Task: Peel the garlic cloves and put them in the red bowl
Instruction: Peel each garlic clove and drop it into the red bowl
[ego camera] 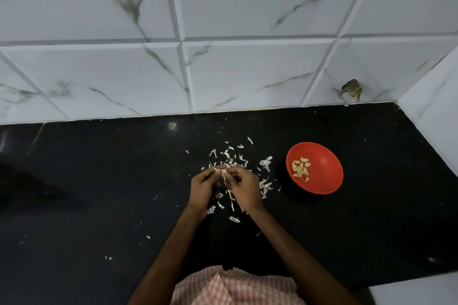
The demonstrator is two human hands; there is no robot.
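Head view: pinched from both sides by left hand and right hand, fingers curled on it: one small pale garlic clove, gripped so for picking off skin, probably. Held over black stone bench, letting white papery skins fall in one heap. At three o'clock, well apart, one round red bowl, likely kept clear of scraps; roughly ten peeled cloves inside

Over a black countertop, the left hand and right hand meet, both pinching one garlic clove between their fingertips. Pale garlic skins lie scattered on the counter around and beneath the hands. To the right, apart from them, a red bowl holds a cluster of peeled cloves, with marbled white wall tiles behind.
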